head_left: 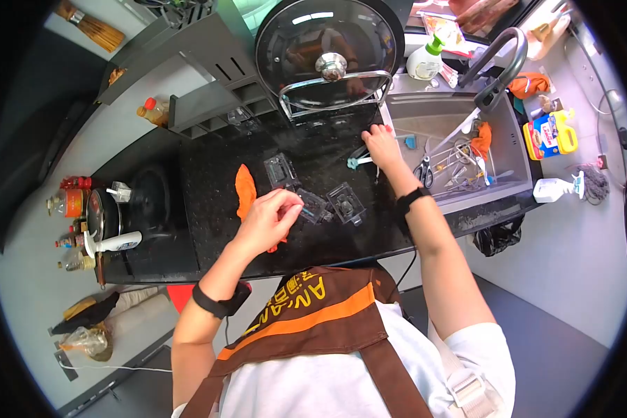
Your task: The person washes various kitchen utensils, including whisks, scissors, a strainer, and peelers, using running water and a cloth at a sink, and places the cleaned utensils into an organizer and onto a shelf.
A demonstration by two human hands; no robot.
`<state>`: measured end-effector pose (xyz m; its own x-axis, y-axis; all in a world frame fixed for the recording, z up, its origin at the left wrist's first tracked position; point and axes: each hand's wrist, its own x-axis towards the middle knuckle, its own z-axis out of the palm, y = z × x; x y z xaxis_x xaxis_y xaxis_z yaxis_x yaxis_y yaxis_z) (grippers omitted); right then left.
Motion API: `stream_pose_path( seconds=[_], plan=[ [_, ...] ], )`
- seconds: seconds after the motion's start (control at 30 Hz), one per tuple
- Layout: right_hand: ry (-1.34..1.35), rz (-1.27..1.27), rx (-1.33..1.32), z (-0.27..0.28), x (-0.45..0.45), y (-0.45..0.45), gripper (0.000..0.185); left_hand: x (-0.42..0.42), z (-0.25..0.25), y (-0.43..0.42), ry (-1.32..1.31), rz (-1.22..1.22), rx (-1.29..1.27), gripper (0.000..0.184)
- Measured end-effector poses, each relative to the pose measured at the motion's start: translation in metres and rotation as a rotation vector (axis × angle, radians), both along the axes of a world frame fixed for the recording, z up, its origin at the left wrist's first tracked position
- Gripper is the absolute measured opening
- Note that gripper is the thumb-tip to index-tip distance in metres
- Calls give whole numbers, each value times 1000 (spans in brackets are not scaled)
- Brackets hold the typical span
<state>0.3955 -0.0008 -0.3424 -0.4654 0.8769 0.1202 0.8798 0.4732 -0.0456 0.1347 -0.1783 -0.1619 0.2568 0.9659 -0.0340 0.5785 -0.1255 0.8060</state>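
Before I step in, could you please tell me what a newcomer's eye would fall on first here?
Probably the big round lid with its silver knob, propped up at the back of the black counter. Next comes the bright orange cloth beside the left hand, near the dark plastic pieces. The cluttered sink on the right also stands out.

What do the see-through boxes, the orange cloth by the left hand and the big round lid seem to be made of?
See-through boxes: probably hard, glossy plastic, from their glinting edges; glass is possible. Orange cloth: likely matte fabric, from its soft, uneven outline. Lid: apparently smooth tinted glass, dark with clear reflections; its knob looks like polished metal, bright and silvery.
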Motion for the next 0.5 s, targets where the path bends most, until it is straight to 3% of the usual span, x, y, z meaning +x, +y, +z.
stream_pose_path(
  seconds=[0.13, 0.27, 0.37, 0.5],
  plan=[
    [-250, 187, -269, 21, -1, 24, 14, 38, -15, 8, 15, 39, -79, 10],
    [-257, 314, -103, 17, 3, 15, 17, 55, -24, 8, 34, 79, -102, 11],
    [-408, 430, -303, 17, 5, 23, 17, 60, -21, 2, 39, 104, -100, 11],
    [-406, 565, -221, 11, 8, 27, 14, 59, -21, -10, 40, 124, -105, 12]
  ],
)
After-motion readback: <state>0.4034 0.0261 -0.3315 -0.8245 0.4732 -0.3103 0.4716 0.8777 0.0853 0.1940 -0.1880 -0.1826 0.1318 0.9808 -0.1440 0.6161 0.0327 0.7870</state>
